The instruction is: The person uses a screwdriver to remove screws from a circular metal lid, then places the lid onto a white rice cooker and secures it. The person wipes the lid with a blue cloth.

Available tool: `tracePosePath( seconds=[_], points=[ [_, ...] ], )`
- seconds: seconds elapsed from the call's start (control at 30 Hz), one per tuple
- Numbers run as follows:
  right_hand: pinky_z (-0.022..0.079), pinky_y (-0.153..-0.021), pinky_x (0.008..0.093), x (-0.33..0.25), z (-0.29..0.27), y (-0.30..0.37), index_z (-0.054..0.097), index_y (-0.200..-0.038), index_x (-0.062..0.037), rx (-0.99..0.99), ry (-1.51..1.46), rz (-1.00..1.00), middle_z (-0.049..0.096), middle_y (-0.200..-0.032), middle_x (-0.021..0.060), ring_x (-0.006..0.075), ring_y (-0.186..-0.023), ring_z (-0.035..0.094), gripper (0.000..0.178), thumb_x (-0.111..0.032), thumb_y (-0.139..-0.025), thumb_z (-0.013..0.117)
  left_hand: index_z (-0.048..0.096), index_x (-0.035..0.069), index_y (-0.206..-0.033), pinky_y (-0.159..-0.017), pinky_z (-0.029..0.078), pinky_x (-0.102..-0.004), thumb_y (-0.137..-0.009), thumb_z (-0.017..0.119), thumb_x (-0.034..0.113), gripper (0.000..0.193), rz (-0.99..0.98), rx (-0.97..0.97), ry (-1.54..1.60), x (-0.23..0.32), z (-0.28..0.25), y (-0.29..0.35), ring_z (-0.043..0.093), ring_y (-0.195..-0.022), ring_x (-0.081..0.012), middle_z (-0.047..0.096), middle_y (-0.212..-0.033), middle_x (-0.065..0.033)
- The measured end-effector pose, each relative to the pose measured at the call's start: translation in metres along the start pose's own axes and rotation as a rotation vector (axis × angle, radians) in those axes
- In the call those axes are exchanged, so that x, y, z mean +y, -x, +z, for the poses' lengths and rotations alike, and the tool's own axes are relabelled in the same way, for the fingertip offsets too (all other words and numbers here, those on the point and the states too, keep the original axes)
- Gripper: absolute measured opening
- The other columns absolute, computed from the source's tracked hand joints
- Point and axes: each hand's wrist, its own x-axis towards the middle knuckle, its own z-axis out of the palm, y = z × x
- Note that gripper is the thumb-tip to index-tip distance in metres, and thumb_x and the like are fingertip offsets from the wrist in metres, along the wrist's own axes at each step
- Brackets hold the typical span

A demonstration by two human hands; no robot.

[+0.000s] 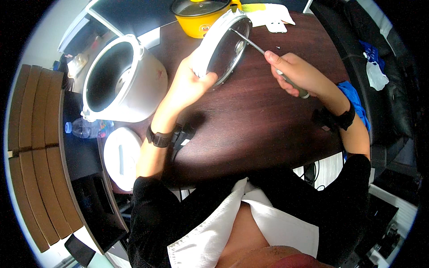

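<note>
My left hand grips a round white part by its lower edge, thumb across the rim. The part is tilted up on its side above the table, with a dark inner face and a shiny metal ring turned to the right. In my right hand is a screwdriver with a grey-green handle. Its thin shaft points up and left, and the tip appears to meet the dark face near the top. A white cylindrical appliance body, dark inside, lies on its side left of my left hand.
A yellow pot with a glass lid stands at the back of the dark wooden table. White sheets lie beside it. At left are a plastic bottle, a white oval lid and brown boxes. A black sofa borders the right.
</note>
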Motion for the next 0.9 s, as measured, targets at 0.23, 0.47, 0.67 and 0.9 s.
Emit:
tracePosePath(
  seconds=[0.23,0.47,0.67,0.9],
  points=[
    [0.031,-0.03,0.0196,0.002,0.004,0.005,0.042,-0.057,-0.0138,-0.287,-0.411,0.128,0.04,-0.043,-0.0042,0.0054,-0.029,0.037,0.06,-0.058,-0.097,0.032,0.051,0.003,-0.128,-0.055,0.035,-0.0187,-0.073,0.059,-0.003,0.057,0.015,0.031,-0.015,-0.002,0.001,-0.001,0.039,-0.06,-0.0015,0.043,-0.069,0.0086],
    [0.043,-0.054,0.0463,0.006,-0.013,0.01,0.054,-0.061,-0.0019,0.573,0.786,-0.332,0.052,-0.056,0.0214,0.0414,-0.058,0.056,0.06,-0.054,-0.089,0.052,0.051,0.003,-0.129,-0.056,0.034,-0.0183,-0.073,0.059,-0.003,0.057,0.001,0.027,0.002,-0.002,-0.002,0.0,0.038,-0.063,-0.0015,0.042,-0.071,0.0091],
    [0.044,-0.053,0.0475,-0.001,-0.008,0.013,0.055,-0.061,-0.0025,0.67,0.855,-0.397,0.054,-0.056,0.02,0.0396,-0.057,0.058,0.057,-0.052,-0.09,0.052,0.051,0.004,-0.129,-0.056,0.035,-0.0187,-0.073,0.06,-0.003,0.057,-0.011,0.02,-0.01,0.0,-0.001,-0.001,0.039,-0.062,-0.0017,0.043,-0.071,0.009],
    [0.044,-0.052,0.0467,0.0,-0.011,0.008,0.055,-0.06,-0.0022,0.681,0.898,-0.452,0.054,-0.055,0.0207,0.0392,-0.056,0.057,0.059,-0.053,-0.09,0.051,0.051,0.003,-0.128,-0.054,0.035,-0.019,-0.073,0.06,-0.002,0.056,-0.016,0.011,-0.016,0.0,0.0,0.001,0.039,-0.06,-0.0017,0.043,-0.069,0.0088]
  ],
)
